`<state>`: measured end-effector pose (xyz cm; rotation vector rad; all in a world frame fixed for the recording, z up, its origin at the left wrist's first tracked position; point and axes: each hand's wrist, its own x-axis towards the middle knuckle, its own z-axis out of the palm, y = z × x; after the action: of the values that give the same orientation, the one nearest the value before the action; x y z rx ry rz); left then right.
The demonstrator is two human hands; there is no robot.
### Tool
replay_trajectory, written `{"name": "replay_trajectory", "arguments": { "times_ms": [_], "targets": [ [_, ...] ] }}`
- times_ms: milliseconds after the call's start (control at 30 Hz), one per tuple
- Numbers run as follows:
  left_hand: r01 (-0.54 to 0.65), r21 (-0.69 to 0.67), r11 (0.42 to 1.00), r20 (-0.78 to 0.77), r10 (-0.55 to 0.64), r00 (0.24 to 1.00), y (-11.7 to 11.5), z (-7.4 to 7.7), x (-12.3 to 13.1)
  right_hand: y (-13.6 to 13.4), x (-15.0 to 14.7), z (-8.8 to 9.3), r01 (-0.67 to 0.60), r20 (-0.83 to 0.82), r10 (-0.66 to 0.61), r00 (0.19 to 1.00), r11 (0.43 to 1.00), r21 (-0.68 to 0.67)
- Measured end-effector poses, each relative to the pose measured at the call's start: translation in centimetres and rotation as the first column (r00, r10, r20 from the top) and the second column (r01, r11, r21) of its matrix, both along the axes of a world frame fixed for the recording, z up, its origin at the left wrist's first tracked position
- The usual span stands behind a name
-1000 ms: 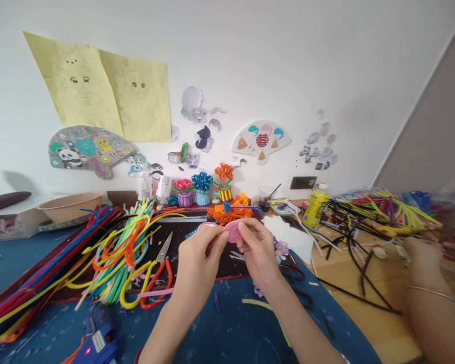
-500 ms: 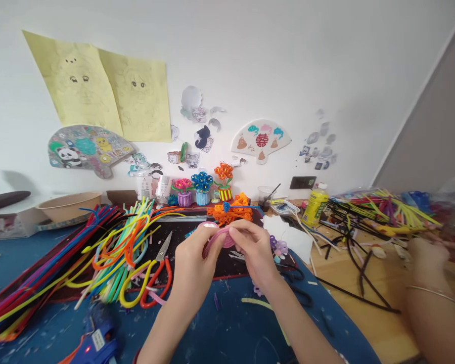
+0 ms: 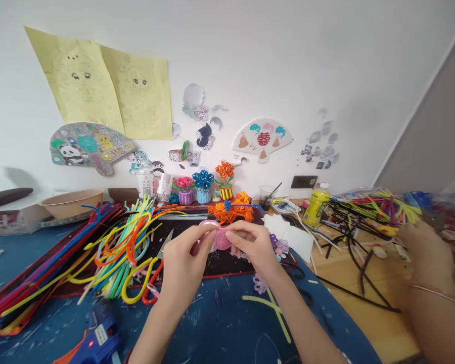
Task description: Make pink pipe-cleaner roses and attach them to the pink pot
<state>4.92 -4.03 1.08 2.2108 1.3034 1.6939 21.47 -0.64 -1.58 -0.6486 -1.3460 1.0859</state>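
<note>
A pink coiled piece (image 3: 223,239), round and flat, is held up between both hands near the middle of the view. My left hand (image 3: 185,258) pinches its left side between thumb and fingers, where a pink and white curved part (image 3: 209,223) shows above the fingertips. My right hand (image 3: 252,247) is closed on the right edge of the coil. Scissors with yellow and red handles (image 3: 139,290) lie just left of my left hand. Purple flower loops (image 3: 279,246) are to the right of my right hand.
Colourful pipe cleaners (image 3: 60,268) spread over the left side. A blue glue gun (image 3: 98,344) lies front left. Small potted flowers (image 3: 203,194) stand by the wall. Right are a yellow bottle (image 3: 316,205), black stems (image 3: 364,275) and another person's hand (image 3: 424,247).
My left hand has shifted slightly left, and more of the pink coil's round face now shows between the hands. The other person's hand has moved up and left.
</note>
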Motion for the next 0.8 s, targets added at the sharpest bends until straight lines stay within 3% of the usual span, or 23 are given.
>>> {"name": "replay_trajectory", "arguments": {
  "times_ms": [200,800],
  "targets": [
    [0.027,0.026,0.999,-0.060,-0.026,0.998,0.41,0.17,-0.61,-0.05,0.20,0.44,0.005,0.037,-0.005,0.999,1.000,-0.010],
    [0.047,0.012,0.999,-0.042,-0.046,0.998,0.27,-0.08,-0.38,0.01,0.19,0.31,-0.022,0.084,0.023,0.996,1.000,-0.016]
  ]
}}
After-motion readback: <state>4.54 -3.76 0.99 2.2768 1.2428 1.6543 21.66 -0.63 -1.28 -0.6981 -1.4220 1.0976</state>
